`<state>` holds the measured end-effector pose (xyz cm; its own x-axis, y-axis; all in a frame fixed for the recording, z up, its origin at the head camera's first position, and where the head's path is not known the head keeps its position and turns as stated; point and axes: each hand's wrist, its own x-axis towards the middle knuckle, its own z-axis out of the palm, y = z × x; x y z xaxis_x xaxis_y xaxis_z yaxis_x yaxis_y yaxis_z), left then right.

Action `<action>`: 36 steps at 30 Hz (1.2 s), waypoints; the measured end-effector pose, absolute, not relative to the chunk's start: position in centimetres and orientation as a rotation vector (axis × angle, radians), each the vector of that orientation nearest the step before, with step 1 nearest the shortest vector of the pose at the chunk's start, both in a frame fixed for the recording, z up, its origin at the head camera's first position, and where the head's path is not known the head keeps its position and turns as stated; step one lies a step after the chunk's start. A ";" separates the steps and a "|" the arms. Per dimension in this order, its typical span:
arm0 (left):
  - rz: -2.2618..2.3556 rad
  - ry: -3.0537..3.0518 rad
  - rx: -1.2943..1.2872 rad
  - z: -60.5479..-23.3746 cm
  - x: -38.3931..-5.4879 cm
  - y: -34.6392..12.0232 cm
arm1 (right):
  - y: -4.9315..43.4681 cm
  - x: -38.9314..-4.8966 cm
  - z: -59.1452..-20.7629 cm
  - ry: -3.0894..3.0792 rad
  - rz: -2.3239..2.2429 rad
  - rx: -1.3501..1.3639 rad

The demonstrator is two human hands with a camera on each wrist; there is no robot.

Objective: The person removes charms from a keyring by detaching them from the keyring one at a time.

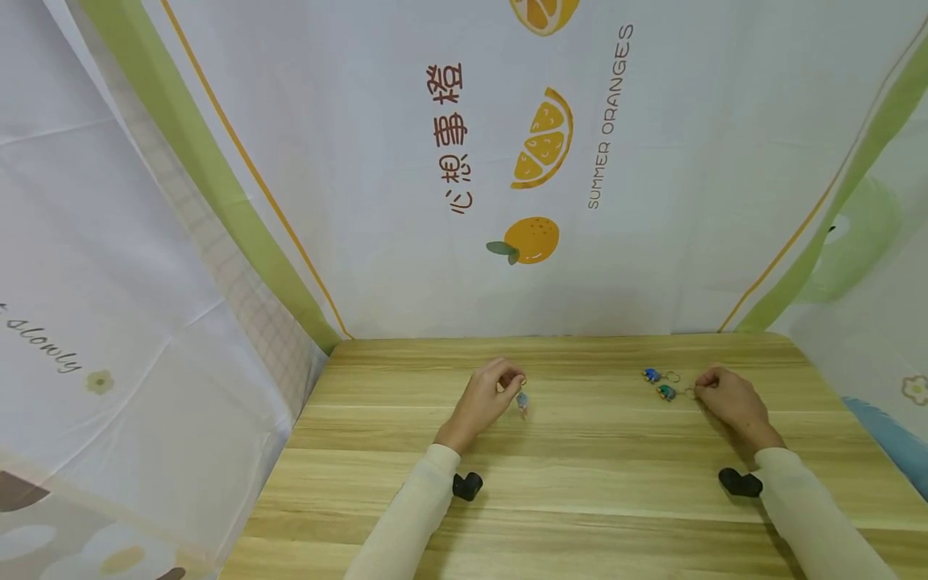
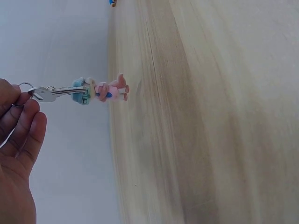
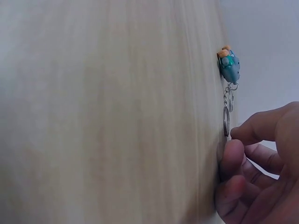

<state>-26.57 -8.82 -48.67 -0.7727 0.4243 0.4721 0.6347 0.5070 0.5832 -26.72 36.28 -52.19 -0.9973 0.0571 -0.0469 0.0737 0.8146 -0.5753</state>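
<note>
My left hand (image 1: pixel 487 396) pinches a metal split ring, raised over the wooden table. A silver key (image 2: pixel 44 94) and a small figurine keychain (image 2: pixel 100 91) with a pale blue top and pink body hang from it. On the table at the right lies a green figurine keychain (image 1: pixel 666 392), its chain and split ring (image 3: pixel 226 121) pointing towards my right hand (image 1: pixel 728 396). The right thumb and forefinger are bent close to that ring's end; whether they touch it is unclear. Beside the green one lies a blue figurine keychain (image 1: pixel 652 375) with its own ring (image 1: pixel 673 376).
The wooden table (image 1: pixel 580 491) meets a white cloth (image 1: pixel 391 266) printed with oranges along its back edge. More printed cloth hangs at the left and right. A black device (image 1: pixel 467 486) is at the left wrist, another black device (image 1: pixel 740 482) at the right wrist.
</note>
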 end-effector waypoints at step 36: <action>-1.159 -2.426 -0.937 -49.0 -26.9 -8.2 | 32.2 -27.3 -51.0 3.081 -1.097 -0.132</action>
<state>-26.93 -8.24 -49.00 -0.7451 0.4309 0.5090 0.6667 0.4639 0.5833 -27.30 32.21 -50.97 -0.9881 -0.0313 0.1505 -0.1194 0.7730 -0.6230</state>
